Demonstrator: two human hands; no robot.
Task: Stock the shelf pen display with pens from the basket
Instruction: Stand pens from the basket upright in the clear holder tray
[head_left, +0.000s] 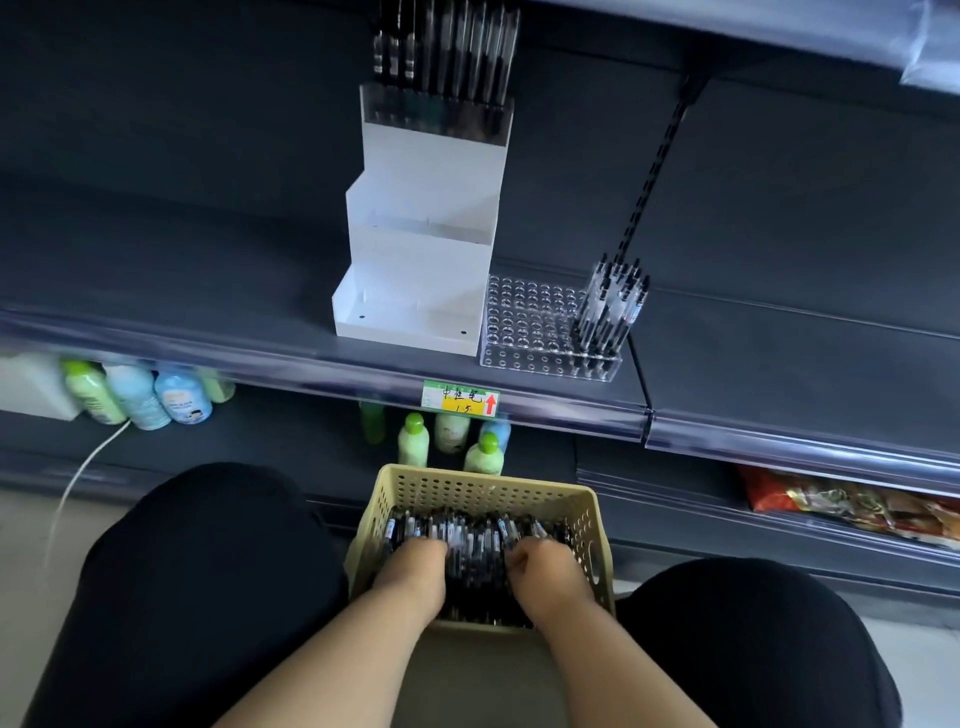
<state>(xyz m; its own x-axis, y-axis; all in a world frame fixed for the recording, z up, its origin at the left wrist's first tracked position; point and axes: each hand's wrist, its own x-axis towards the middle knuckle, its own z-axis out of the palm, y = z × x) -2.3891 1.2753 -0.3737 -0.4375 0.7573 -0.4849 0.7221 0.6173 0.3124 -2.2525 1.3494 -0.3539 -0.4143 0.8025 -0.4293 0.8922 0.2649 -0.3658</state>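
A beige perforated basket (462, 491) sits on the floor between my knees, filled with several black pens (475, 540). Both hands are down inside it. My left hand (415, 564) has its fingers curled into the pens on the left side. My right hand (540, 564) curls its fingers into the pens on the right side. On the shelf above stands a white tiered pen display (421, 249) whose top tier holds several pens. Beside it is a clear hole-grid pen holder (535, 327) with a cluster of pens (613, 306) at its right end.
A price label (461, 398) is clipped to the shelf edge (260, 353). Below it stand green and blue bottles (415, 439), with more bottles (140, 392) at left. Snack packets (852, 504) lie on the lower right shelf. My dark-trousered knees flank the basket.
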